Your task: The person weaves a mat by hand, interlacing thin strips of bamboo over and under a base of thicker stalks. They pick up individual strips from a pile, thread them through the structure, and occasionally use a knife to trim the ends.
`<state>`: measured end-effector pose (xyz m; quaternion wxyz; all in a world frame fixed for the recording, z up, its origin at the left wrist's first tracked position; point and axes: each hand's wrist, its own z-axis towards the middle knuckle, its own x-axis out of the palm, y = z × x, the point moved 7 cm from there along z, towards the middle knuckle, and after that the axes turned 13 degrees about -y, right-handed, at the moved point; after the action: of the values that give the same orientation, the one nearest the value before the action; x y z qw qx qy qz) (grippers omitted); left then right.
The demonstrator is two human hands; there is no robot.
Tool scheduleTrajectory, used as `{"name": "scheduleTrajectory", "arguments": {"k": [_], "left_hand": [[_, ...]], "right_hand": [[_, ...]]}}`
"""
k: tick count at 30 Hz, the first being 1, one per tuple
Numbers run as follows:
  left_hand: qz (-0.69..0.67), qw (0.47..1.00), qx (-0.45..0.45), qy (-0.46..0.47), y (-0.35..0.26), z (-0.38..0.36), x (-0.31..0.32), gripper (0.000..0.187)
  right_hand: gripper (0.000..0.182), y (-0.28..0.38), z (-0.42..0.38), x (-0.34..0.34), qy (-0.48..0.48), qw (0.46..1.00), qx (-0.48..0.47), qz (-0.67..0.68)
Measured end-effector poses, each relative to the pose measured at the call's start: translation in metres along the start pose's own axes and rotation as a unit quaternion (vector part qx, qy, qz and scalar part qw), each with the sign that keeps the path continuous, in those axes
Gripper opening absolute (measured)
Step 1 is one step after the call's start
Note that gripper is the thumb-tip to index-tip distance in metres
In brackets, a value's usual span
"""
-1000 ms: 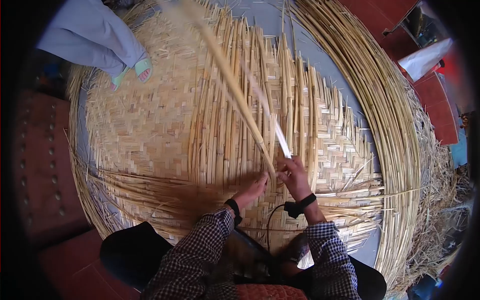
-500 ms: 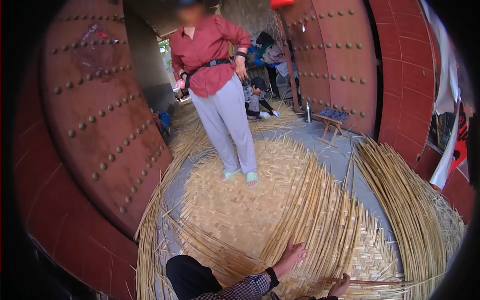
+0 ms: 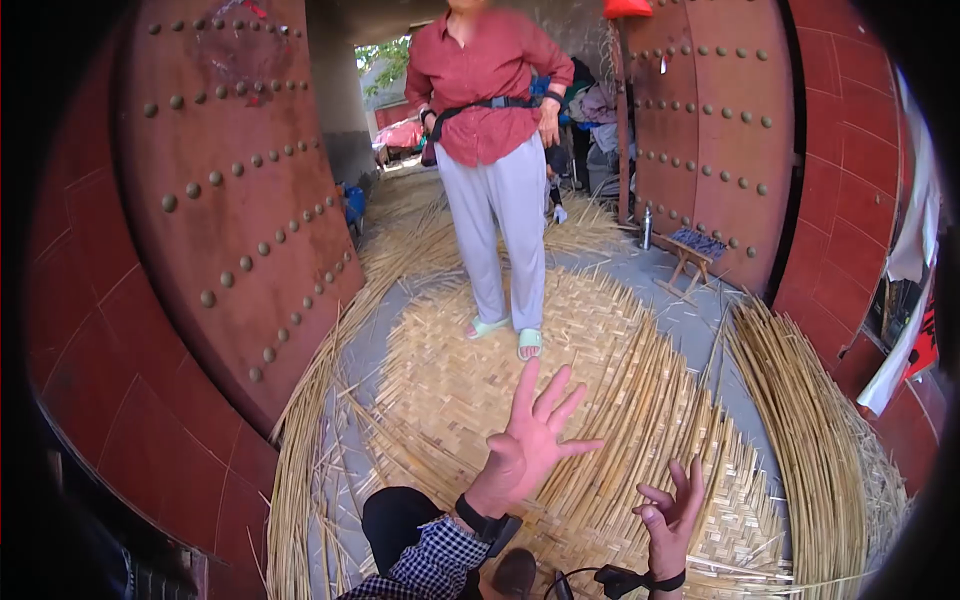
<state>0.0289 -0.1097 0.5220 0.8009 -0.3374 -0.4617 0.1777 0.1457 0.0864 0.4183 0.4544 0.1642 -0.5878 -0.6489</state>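
Note:
My left hand (image 3: pixel 525 440) is raised above the woven mat (image 3: pixel 460 385) with its fingers spread and nothing in it. To its right my right hand (image 3: pixel 673 515) is also lifted, palm turned up, fingers apart and partly curled, holding nothing. Below both hands, loose reed strips (image 3: pixel 625 420) lie side by side across the mat, which has a herringbone weave with ragged strip ends along its right edge. A dark band circles each wrist, and a checked sleeve (image 3: pixel 437 553) covers my left forearm.
A person in a red shirt (image 3: pixel 485 85) stands on the mat in green slippers. A long bundle of reeds (image 3: pixel 800 430) lies on the right. Studded red doors (image 3: pixel 230 200) flank the passage. A small folding stool (image 3: pixel 690 262) and a metal flask (image 3: pixel 647 228) stand near the right door.
Both my hands have risen off the reed strips; the left has moved up and left and spread its fingers. My view has shifted, and the standing person now appears further right.

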Motion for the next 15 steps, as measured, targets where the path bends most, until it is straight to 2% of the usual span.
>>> {"name": "scheduleTrajectory", "arguments": {"k": [2,5,7,8,9,10,11,12,13,14,15], "left_hand": [[-0.045,0.998,-0.013,0.042,0.012,-0.009,-0.003,0.129],[-0.065,0.994,-0.078,0.033,0.082,-0.014,-0.051,0.129],[-0.056,0.971,-0.222,-0.064,0.173,-0.036,-0.103,0.130],[-0.072,0.932,-0.294,-0.200,0.227,-0.061,-0.133,0.109],[-0.053,0.895,-0.350,-0.271,0.299,-0.094,-0.181,0.066],[-0.009,0.851,-0.424,-0.310,0.325,-0.132,-0.197,0.035],[-0.003,0.804,-0.484,-0.346,0.370,-0.176,-0.226,0.030],[0.016,0.787,-0.504,-0.354,0.367,-0.190,-0.222,0.028],[0.033,0.770,-0.525,-0.361,0.363,-0.203,-0.217,0.027],[0.044,0.811,-0.501,-0.300,0.359,-0.200,-0.210,0.028],[0.039,0.828,-0.494,-0.263,0.348,-0.192,-0.198,0.031]], "right_hand": [[0.093,0.022,-0.002,0.033,0.074,0.996,-0.035,0.035],[0.100,-0.025,-0.002,0.060,0.162,0.982,0.074,0.059],[0.085,-0.105,-0.016,0.054,0.157,0.973,0.155,-0.062],[0.079,-0.148,-0.014,0.050,0.157,0.965,0.177,-0.118],[0.070,-0.212,-0.031,0.030,0.176,0.936,0.256,-0.163],[0.063,-0.263,-0.060,0.000,0.191,0.901,0.332,-0.204],[0.060,-0.277,-0.085,-0.013,0.183,0.878,0.388,-0.213],[0.059,-0.287,-0.108,-0.022,0.173,0.852,0.443,-0.219],[0.060,-0.286,-0.119,-0.032,0.164,0.869,0.423,-0.195],[0.061,-0.282,-0.124,-0.037,0.155,0.886,0.402,-0.169],[0.061,-0.267,-0.122,-0.037,0.142,0.896,0.390,-0.159]]}}
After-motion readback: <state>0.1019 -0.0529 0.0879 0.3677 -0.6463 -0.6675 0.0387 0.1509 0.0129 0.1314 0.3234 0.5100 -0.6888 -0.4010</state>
